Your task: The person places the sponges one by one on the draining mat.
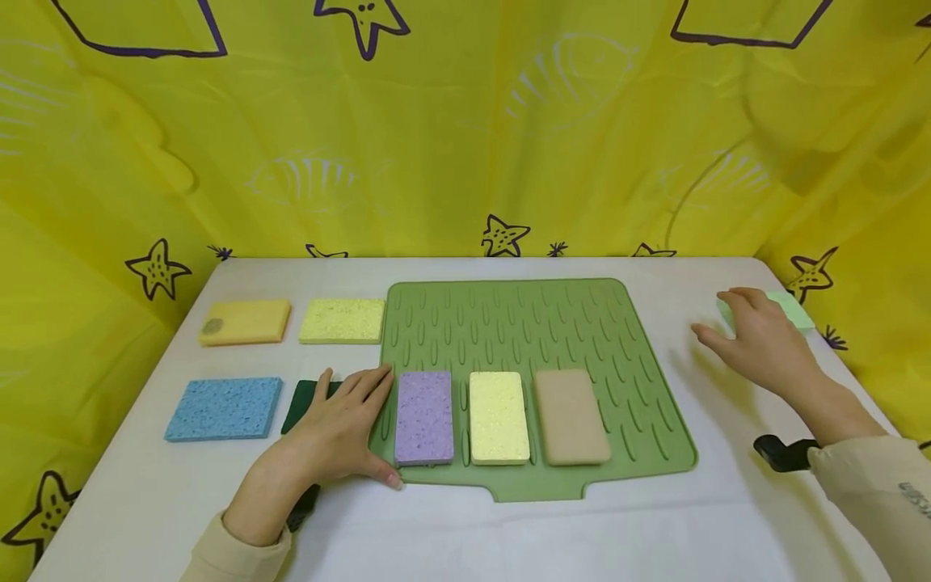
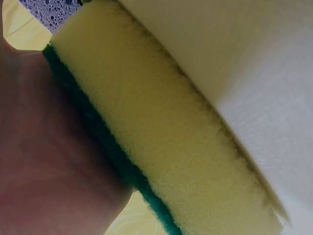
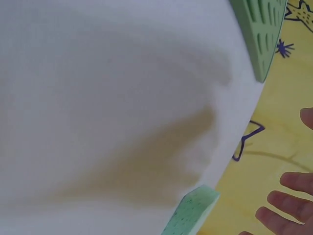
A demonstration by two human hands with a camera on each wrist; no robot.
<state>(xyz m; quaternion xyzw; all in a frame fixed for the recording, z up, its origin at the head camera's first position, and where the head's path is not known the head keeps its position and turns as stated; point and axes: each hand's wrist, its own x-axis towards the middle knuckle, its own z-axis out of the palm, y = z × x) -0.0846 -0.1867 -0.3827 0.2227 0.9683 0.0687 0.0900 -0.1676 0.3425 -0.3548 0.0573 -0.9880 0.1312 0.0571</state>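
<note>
My left hand (image 1: 338, 428) lies over a yellow sponge with a dark green scouring top (image 1: 300, 402), which it partly hides. In the left wrist view the palm is right at the green layer of this scrub sponge (image 2: 146, 122). Its fingers and thumb are spread at the left edge of the green ridged mat (image 1: 509, 323), beside a purple sponge (image 1: 424, 418). A pale yellow sponge (image 1: 499, 418) and a beige sponge (image 1: 573, 417) also lie on the mat. My right hand (image 1: 764, 343) is held above the table with parted fingers, overlapping a mint green sponge (image 1: 793, 311).
Left of the mat lie an orange-yellow sponge (image 1: 247, 322) with a grey spot, a yellow-green sponge (image 1: 342, 322) and a blue sponge (image 1: 224, 409). A yellow patterned curtain (image 1: 465, 145) surrounds the white table (image 1: 640, 533) at back and sides.
</note>
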